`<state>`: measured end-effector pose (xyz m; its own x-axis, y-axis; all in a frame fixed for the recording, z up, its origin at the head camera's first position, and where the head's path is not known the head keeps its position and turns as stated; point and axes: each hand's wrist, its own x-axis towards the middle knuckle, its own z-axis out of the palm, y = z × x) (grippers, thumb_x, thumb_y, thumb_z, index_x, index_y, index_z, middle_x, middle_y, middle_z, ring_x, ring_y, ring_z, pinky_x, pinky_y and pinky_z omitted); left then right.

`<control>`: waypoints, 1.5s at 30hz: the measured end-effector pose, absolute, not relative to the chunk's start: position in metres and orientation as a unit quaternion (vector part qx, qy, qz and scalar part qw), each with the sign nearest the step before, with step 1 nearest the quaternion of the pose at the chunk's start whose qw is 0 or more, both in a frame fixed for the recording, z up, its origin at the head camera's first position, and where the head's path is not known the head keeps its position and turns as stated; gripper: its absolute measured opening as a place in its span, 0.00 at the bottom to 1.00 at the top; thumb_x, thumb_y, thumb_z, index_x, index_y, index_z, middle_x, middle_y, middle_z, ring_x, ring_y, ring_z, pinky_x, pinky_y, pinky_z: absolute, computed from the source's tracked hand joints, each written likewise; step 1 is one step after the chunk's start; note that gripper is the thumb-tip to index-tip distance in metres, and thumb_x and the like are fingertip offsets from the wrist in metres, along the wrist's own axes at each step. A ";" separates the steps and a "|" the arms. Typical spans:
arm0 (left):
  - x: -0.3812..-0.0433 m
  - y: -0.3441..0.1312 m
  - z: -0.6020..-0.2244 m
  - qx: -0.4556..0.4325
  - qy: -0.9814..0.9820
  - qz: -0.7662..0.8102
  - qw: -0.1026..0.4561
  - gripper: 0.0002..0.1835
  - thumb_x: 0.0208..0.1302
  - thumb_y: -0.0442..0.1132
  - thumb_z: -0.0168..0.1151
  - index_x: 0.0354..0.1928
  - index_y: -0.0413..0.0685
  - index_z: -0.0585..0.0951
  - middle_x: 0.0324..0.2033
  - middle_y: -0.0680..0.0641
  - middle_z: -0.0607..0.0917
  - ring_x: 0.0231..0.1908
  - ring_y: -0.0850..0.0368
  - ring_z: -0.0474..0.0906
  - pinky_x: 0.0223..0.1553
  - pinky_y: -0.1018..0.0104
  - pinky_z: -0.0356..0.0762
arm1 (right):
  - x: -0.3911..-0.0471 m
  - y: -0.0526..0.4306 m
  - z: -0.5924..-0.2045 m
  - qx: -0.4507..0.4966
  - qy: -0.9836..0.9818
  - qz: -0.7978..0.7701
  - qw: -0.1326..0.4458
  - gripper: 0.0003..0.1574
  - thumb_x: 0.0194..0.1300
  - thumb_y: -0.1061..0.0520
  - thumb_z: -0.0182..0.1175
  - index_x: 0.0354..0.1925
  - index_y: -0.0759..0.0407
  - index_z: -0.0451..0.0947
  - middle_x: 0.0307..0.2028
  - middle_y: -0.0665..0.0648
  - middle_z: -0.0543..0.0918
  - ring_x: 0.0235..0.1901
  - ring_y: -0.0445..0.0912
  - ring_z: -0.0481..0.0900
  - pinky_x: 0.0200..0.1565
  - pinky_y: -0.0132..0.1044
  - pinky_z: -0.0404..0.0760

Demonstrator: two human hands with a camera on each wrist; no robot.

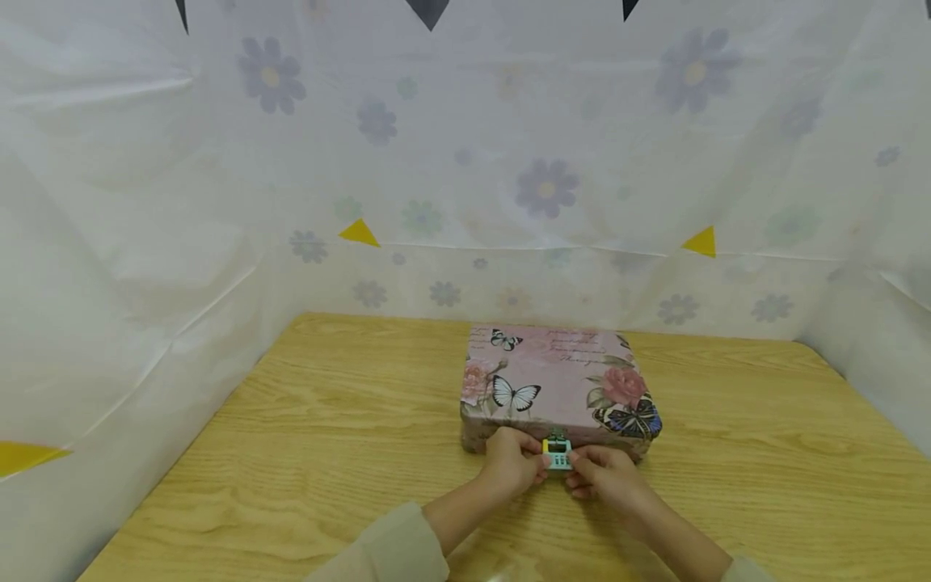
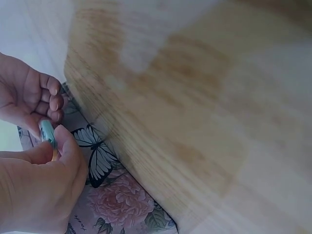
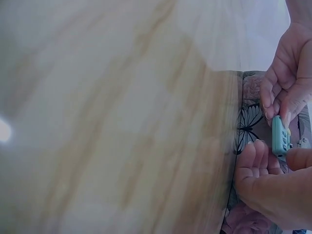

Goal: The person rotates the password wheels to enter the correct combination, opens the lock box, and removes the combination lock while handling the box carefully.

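A small teal combination padlock (image 1: pixel 558 459) with a yellow part on its left side is at the front of a pink floral box (image 1: pixel 545 364), just below the metal clasp (image 1: pixel 556 434). My left hand (image 1: pixel 509 462) pinches the padlock's left side between thumb and fingers. At its right side, my right hand (image 1: pixel 609 478) grips it with the thumb at the edge and fingers curled behind. The right wrist view shows number dials on the padlock (image 3: pixel 280 136). Whether its shackle passes through the clasp is too small to tell.
The closed box, printed with butterflies and roses, lies on a wood-grain table (image 1: pixel 349 420). White flower-printed sheeting (image 1: pixel 465 162) surrounds the table at the back and sides. Yellow triangles (image 1: pixel 360 233) mark the sheeting.
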<state>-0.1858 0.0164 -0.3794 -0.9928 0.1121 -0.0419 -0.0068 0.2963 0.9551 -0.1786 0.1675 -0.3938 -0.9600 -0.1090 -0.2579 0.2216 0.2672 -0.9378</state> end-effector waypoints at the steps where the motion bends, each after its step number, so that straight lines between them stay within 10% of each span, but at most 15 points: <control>1: -0.186 0.016 -0.379 0.032 0.803 0.594 0.051 0.02 0.52 0.21 0.63 0.27 0.25 0.80 0.18 0.36 0.83 0.20 0.48 0.83 0.20 0.66 0.82 | -0.179 0.167 -0.394 0.038 0.782 -0.607 0.135 0.18 0.70 0.61 0.46 0.46 0.79 0.70 0.27 0.52 0.79 0.28 0.40 0.77 0.33 0.32 0.82; 45: -0.187 0.016 -0.380 0.034 0.805 0.589 0.056 0.02 0.53 0.22 0.62 0.27 0.26 0.80 0.18 0.36 0.83 0.19 0.51 0.83 0.20 0.68 0.82 | -0.177 0.161 -0.392 0.047 0.812 -0.570 0.114 0.15 0.69 0.62 0.49 0.41 0.78 0.72 0.28 0.57 0.79 0.28 0.42 0.77 0.33 0.36 0.81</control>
